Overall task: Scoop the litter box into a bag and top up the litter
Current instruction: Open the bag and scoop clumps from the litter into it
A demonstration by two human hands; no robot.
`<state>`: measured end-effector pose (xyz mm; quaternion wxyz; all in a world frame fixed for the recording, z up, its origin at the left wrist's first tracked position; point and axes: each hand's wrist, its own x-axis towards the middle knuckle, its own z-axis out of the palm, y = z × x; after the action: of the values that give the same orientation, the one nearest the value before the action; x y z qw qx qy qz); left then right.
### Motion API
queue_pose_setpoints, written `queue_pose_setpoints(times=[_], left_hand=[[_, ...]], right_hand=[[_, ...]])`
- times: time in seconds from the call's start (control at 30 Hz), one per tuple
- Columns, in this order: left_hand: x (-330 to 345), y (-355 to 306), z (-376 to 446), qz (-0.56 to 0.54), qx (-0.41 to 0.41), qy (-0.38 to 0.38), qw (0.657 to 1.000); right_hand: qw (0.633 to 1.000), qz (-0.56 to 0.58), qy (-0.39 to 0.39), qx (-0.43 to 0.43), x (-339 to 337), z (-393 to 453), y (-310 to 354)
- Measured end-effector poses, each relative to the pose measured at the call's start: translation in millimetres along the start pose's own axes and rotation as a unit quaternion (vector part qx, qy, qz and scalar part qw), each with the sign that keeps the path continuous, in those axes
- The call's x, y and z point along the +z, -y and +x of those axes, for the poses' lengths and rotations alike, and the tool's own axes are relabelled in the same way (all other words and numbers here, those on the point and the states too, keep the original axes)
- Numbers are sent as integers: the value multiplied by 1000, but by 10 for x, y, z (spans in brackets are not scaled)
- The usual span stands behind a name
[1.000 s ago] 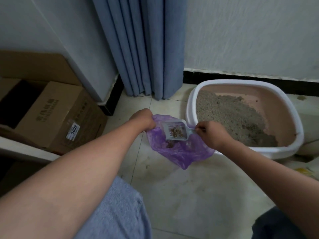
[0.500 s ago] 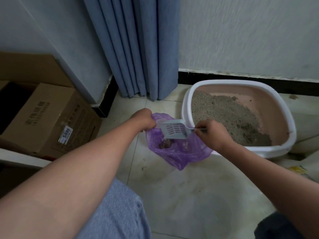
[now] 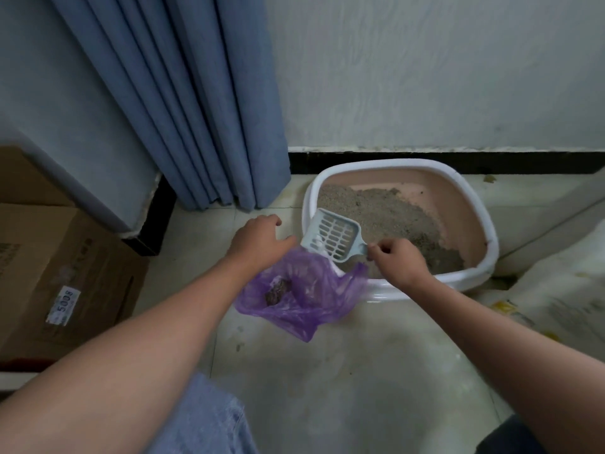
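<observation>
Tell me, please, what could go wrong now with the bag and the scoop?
1. The purple bag is held only by the left hand at one edge; its mouth may sag shut, or the clump may tip onto the floor.
2. The right hand pinches only the handle end of the empty scoop, so a loaded scoop may wobble and spill outside the litter box.

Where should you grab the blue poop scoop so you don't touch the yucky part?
Grab the scoop by its thin handle, coming from the near right side, just as the right hand pinches it now. The handle sticks out toward the person, while the wide slotted head points away over the litter box, and that end touches the waste.
</observation>
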<state>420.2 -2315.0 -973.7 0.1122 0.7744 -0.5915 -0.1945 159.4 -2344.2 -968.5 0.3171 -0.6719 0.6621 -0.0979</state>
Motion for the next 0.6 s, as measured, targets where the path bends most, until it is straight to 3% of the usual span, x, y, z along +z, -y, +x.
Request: queue_pose_setpoints(times=[0.13,0.3,0.6], left_hand=[[251,-384,43,71,63,71,993],[583,-672,133,103,49,169,979],[880,-906,143,104,-2,184,977]], right_hand=[[998,22,-33,56,-105,8,-345],[989,54,-60,122,-82,-39,-701],[975,108,-65,181,168,-231,-1123]])
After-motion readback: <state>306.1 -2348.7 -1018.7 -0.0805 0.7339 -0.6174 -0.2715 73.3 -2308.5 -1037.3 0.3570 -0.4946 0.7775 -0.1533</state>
